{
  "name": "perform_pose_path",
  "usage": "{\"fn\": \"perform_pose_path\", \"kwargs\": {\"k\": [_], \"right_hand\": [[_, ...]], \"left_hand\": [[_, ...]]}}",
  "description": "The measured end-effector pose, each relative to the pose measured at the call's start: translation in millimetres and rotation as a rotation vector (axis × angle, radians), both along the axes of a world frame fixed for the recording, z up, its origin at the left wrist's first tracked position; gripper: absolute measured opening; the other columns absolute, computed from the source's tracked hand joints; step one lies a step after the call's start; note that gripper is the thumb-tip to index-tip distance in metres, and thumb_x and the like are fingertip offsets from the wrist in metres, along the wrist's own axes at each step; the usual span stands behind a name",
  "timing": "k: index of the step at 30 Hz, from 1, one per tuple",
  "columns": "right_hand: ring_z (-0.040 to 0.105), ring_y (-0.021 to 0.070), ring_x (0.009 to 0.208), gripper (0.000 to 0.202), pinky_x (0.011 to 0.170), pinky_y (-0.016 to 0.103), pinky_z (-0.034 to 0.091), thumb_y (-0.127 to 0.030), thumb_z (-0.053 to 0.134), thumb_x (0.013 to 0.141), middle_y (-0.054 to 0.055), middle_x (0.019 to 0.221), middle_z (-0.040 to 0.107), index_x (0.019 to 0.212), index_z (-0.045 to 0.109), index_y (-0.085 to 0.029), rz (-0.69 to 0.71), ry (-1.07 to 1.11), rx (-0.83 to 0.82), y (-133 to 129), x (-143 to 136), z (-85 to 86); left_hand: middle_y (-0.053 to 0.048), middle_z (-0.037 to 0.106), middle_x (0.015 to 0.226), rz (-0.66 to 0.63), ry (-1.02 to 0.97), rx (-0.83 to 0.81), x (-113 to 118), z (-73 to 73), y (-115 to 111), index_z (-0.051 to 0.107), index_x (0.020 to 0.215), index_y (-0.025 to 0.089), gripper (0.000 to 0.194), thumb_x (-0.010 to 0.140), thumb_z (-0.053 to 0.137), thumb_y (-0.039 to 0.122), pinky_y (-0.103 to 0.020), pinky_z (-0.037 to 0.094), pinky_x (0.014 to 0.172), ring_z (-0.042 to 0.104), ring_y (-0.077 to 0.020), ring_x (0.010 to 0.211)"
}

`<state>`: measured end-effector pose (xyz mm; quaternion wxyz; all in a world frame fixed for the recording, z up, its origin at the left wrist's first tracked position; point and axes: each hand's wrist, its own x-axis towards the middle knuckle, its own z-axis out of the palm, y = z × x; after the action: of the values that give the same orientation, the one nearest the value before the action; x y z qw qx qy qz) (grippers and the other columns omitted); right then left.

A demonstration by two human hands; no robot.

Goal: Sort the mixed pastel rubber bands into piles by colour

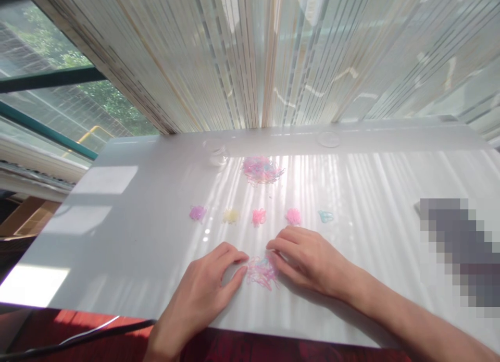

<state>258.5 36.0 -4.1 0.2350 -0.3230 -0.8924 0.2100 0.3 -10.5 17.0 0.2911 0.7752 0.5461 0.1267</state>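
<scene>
A loose mixed pile of thin pastel loops that look like small rubber bands [261, 274] lies on the white table between my hands. My left hand [207, 278] rests at its left side, thumb and index finger apart, tips by the pile's edge. At the upper right of the pile is my right hand [312, 255]; its thumb and fingertips are drawn close together, and anything between them is too small to make out. Beyond the hands runs a row of small single-colour heaps: purple [197, 213], yellow [230, 216], coral pink [258, 217], bright pink [293, 216] and teal [325, 216].
A larger mixed heap of bands [261, 169] lies farther back. Beside it stands a clear container [217, 156], and a clear round lid [328, 139] lies at the back right. A pixelated dark object [461, 252] is at the right. Blinds [250, 54] hang behind the white table [128, 232].
</scene>
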Motion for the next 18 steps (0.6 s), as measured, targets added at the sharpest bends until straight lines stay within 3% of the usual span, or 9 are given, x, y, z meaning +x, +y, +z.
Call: {"fn": "perform_pose_path", "kwargs": {"k": [8, 18], "right_hand": [[0.055, 0.0181, 0.073, 0.017, 0.066, 0.031, 0.042, -0.017, 0.054, 0.1, 0.004, 0.083, 0.063, 0.093, 0.07, -0.016, 0.075, -0.08, -0.107, 0.0, -0.1, 2.7], [0.054, 0.0175, 0.072, 0.015, 0.065, 0.03, 0.041, -0.017, 0.056, 0.1, 0.004, 0.081, 0.061, 0.092, 0.069, -0.016, 0.072, -0.078, -0.062, -1.5, -1.8, -1.3]], "left_hand": [[0.004, 0.075, 0.097, 0.0, -0.023, 0.045, 9.3, -4.9, -2.2, 0.071, 0.103, 0.028, 0.015, 0.103, 0.056, 0.025, -0.023, 0.05, 0.068, 0.072, -0.0135, 0.082], [0.002, 0.073, 0.092, -0.012, -0.05, 0.091, 9.0, -5.8, -0.8, 0.068, 0.096, 0.025, 0.017, 0.103, 0.054, 0.024, -0.022, 0.048, 0.064, 0.07, -0.0131, 0.078]]}}
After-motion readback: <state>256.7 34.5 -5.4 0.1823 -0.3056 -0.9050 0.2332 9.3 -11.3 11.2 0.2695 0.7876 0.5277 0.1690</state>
